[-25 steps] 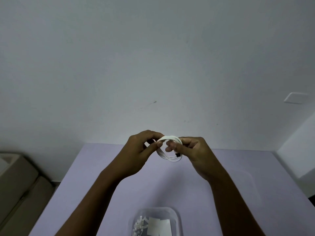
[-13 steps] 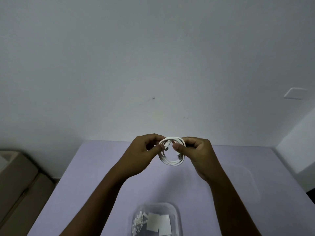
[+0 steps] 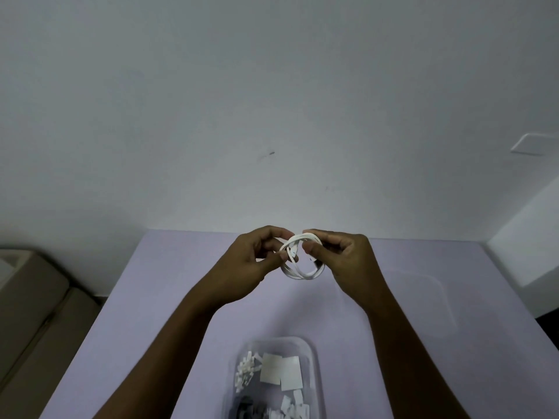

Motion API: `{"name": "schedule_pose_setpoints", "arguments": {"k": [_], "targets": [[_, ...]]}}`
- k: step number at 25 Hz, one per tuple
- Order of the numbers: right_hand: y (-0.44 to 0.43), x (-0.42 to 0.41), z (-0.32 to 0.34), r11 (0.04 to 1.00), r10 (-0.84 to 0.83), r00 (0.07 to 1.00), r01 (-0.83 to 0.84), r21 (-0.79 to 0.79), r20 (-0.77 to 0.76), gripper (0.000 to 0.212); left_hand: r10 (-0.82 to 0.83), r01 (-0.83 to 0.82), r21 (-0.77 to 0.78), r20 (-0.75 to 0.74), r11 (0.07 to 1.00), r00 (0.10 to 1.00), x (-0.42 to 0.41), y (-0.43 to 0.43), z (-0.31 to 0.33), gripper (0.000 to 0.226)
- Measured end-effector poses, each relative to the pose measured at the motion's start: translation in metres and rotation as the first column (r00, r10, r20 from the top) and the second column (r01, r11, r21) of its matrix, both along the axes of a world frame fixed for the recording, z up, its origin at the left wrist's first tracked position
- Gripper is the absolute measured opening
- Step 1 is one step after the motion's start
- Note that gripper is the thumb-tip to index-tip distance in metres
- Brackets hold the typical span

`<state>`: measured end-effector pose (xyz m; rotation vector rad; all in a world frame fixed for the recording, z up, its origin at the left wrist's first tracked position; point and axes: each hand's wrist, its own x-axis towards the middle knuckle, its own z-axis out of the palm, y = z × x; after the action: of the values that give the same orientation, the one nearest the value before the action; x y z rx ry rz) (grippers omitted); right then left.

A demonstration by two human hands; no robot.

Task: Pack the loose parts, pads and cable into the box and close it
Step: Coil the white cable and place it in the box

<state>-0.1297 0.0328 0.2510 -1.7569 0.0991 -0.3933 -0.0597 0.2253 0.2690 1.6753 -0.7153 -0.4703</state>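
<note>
At centre frame I see the left hand [image 3: 257,263] and right hand [image 3: 343,258] each pinching the coiled white cable [image 3: 302,275] above the table [image 3: 169,297]. Small white parts [image 3: 246,367] and pads [image 3: 272,370] already lie in the clear box [image 3: 316,373] at bottom centre. I judge the cable and closing remain.

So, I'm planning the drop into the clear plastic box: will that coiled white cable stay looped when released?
Probably springy: left hand and right hand pinch the coiled white cable, so released it may unwind. Likely light: fingertips alone carry it.
</note>
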Motion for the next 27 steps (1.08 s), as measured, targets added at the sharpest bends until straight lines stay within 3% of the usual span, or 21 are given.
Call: {"name": "schedule_pose_setpoints", "arguments": {"k": [4, 9, 13, 17, 22, 24, 27], "targets": [[0.001, -0.002, -0.008, 0.993, -0.063, 0.998, 0.065, -0.096, 0.026, 0.014, 0.12, -0.121, 0.009, 0.046, 0.993, 0.992, -0.011, -0.006, -0.009, 0.011], [0.0, -0.005, -0.013, 0.993, -0.072, 0.997, 0.074, -0.091, 0.018, 0.023, 0.094, -0.094, 0.039, 0.012, 0.995, 0.995, -0.011, -0.006, -0.013, 0.016], [0.0, -0.008, -0.015, 0.992, -0.083, 0.996, 0.084, -0.091, 0.018, 0.017, 0.077, -0.08, 0.061, 0.05, 0.995, 0.996, -0.012, -0.01, -0.018, 0.02], [-0.015, -0.01, -0.022, 0.995, 0.0, 0.992, -0.012, -0.096, -0.128, 0.014, 0.134, -0.173, 0.092, 0.326, 0.981, 0.936, -0.011, -0.006, -0.04, 0.032], [-0.01, -0.014, -0.067, 0.986, 0.119, 0.946, -0.077, 0.148, -0.302, 0.015, 0.012, -0.151, 0.211, 0.548, 0.966, 0.836, -0.017, 0.003, -0.094, 0.022], [-0.006, -0.017, -0.092, 0.982, 0.145, 0.921, -0.088, 0.168, -0.361, 0.016, -0.033, -0.138, 0.268, 0.548, 0.954, 0.836, -0.023, 0.009, -0.117, 0.02], [0.002, -0.023, -0.133, 0.978, 0.199, 0.88, -0.149, 0.147, -0.432, 0.014, -0.06, -0.087, 0.317, 0.425, 0.944, 0.903, -0.036, 0.023, -0.154, 0.017]]}}
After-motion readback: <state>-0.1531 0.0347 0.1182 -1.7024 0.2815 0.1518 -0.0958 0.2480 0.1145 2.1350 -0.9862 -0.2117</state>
